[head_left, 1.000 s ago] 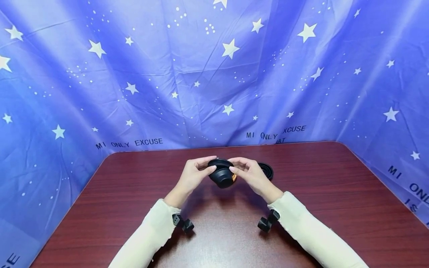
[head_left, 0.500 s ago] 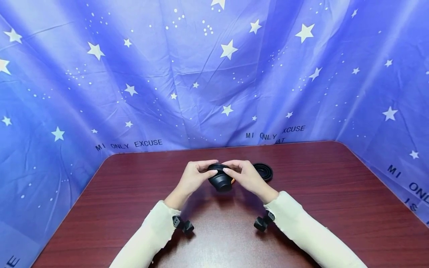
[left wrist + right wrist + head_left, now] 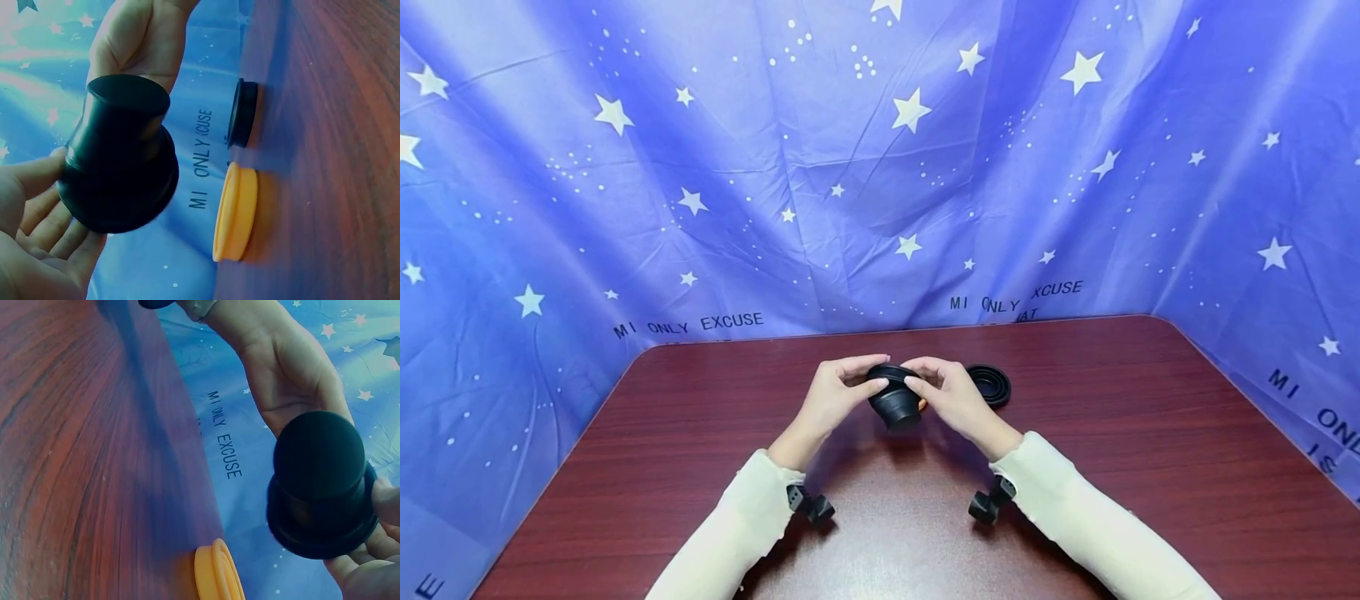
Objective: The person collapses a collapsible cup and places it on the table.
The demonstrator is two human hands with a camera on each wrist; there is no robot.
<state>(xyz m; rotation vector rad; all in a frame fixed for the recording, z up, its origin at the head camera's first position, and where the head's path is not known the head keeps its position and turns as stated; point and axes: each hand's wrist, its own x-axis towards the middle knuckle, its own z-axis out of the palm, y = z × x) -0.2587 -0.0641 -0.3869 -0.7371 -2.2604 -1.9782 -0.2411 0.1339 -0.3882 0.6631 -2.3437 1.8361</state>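
Note:
Over the middle of the table, both hands hold a black collapsible cup, wide rim up and narrower stepped base hanging down. My left hand pinches its rim from the left, thumb on the near side and fingers behind. From the other side my right hand grips the rim the same way. The left wrist view shows the smooth, narrow base of the cup. On the table beyond stands a low orange ring-shaped piece, mostly hidden behind the right hand in the head view.
A flat, round black piece with concentric rings lies on the table just beyond the right hand. The dark red wooden table ends at a blue star-patterned curtain. Small black cameras sit on both wrists.
The hands and cup have come slightly lower. My right hand has shifted left, uncovering more of the flat black piece, while less orange shows. The cup's base looks narrower and more stepped.

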